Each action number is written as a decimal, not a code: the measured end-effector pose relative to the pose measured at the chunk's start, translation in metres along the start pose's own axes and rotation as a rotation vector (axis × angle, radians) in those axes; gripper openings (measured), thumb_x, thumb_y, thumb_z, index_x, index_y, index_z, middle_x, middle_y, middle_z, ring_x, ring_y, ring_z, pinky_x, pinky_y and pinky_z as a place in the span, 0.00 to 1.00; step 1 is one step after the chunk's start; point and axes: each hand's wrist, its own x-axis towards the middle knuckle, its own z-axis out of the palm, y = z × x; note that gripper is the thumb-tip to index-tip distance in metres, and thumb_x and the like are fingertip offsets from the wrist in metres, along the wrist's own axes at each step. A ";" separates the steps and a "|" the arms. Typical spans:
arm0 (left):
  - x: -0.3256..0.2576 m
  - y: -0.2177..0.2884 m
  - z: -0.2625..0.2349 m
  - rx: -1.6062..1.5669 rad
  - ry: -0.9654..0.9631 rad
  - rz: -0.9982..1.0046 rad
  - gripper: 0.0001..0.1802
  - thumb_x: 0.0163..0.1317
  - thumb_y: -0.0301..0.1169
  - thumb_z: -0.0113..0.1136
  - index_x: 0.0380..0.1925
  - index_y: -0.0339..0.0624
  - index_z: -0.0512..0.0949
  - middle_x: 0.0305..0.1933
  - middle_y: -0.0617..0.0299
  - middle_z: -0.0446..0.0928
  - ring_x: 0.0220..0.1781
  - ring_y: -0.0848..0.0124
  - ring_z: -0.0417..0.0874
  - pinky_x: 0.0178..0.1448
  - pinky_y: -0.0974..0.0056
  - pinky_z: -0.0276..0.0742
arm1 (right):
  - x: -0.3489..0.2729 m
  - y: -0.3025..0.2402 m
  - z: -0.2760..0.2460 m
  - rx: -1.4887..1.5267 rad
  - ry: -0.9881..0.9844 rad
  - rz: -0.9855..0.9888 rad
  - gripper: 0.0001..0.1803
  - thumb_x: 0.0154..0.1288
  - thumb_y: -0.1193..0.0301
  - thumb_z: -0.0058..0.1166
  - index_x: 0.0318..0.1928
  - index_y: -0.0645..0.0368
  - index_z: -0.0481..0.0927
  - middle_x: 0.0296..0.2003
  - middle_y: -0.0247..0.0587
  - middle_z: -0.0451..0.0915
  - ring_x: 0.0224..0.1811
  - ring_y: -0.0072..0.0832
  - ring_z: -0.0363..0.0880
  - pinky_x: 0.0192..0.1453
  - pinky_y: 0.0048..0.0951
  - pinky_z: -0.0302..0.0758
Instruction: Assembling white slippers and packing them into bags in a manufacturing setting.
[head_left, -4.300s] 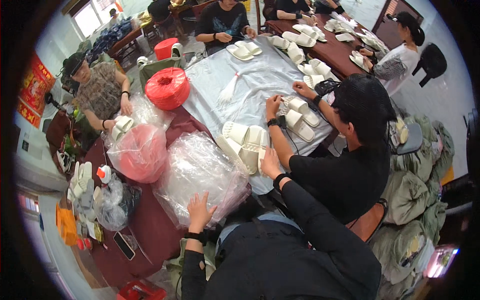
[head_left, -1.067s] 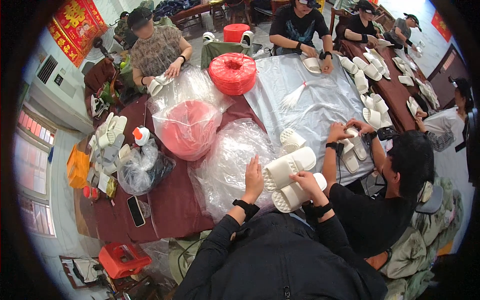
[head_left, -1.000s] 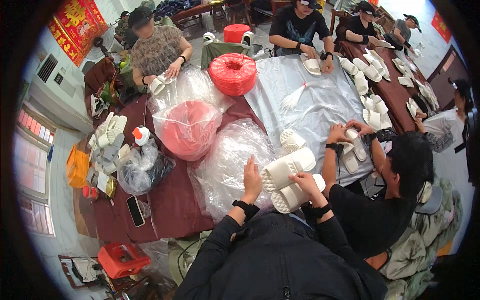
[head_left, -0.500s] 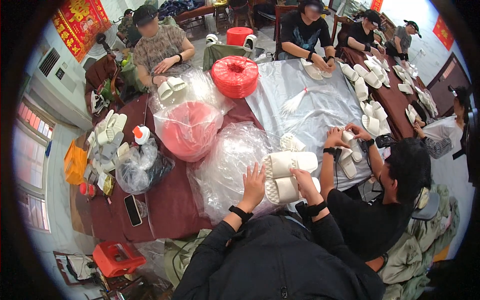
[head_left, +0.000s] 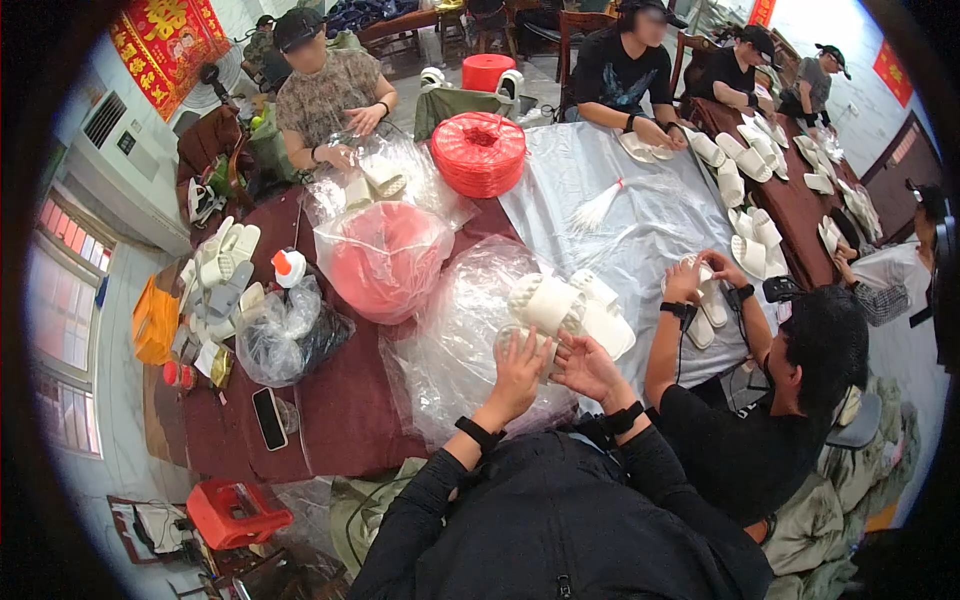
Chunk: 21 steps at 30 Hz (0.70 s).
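Observation:
A pair of cream slippers is right in front of me, over the clear plastic bag (head_left: 440,370). The upper slipper (head_left: 545,300) has its strap turned up. The lower slipper (head_left: 508,340) is partly hidden behind the fingers of my left hand (head_left: 518,378), which grips it. My right hand (head_left: 592,370) is beside it, palm partly turned up and fingers loosely stretched toward the slipper's edge; whether the fingertips touch is unclear. Another cream slipper (head_left: 608,325) is just beyond my right fingers, at the edge of the grey sheet (head_left: 640,235).
Red twine (head_left: 478,155) and a bagged red bundle (head_left: 383,260) stand farther back. A phone (head_left: 268,418), glue bottle (head_left: 288,268) and more slippers (head_left: 230,255) are at left. A co-worker (head_left: 790,390) handles slippers close on my right; others sit across the tables.
The pair has been turned and shifted slightly left and away from me. My right hand has let go of its inner edge and opened. The co-worker across has lowered a pair onto the plastic.

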 end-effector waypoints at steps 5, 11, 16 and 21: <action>0.002 0.020 -0.014 -0.083 -0.042 0.134 0.28 0.59 0.26 0.45 0.61 0.53 0.60 0.69 0.55 0.48 0.69 0.46 0.45 0.65 0.38 0.37 | 0.013 0.004 -0.001 0.070 -0.092 -0.034 0.14 0.68 0.62 0.31 0.47 0.50 0.69 0.43 0.33 0.72 0.40 0.27 0.71 0.46 0.30 0.67; 0.006 0.040 -0.036 -0.250 -0.101 0.246 0.27 0.59 0.24 0.45 0.60 0.52 0.62 0.68 0.57 0.51 0.69 0.48 0.46 0.68 0.45 0.39 | 0.038 0.004 -0.015 0.132 -0.218 -0.200 0.16 0.68 0.62 0.35 0.51 0.53 0.67 0.45 0.35 0.72 0.46 0.30 0.71 0.54 0.41 0.68; 0.009 0.048 -0.058 -0.350 0.013 0.301 0.23 0.56 0.20 0.46 0.53 0.47 0.70 0.63 0.56 0.62 0.68 0.54 0.54 0.68 0.52 0.46 | 0.039 0.003 0.031 -0.167 -0.134 -0.178 0.23 0.67 0.63 0.41 0.58 0.59 0.60 0.51 0.41 0.68 0.55 0.28 0.66 0.57 0.35 0.67; 0.018 0.033 -0.077 -0.470 0.402 -0.016 0.13 0.56 0.22 0.44 0.41 0.39 0.74 0.46 0.56 0.76 0.51 0.60 0.72 0.53 0.61 0.66 | 0.044 0.016 0.029 -0.402 -0.236 0.006 0.22 0.67 0.64 0.41 0.58 0.58 0.63 0.56 0.40 0.66 0.60 0.27 0.61 0.62 0.30 0.59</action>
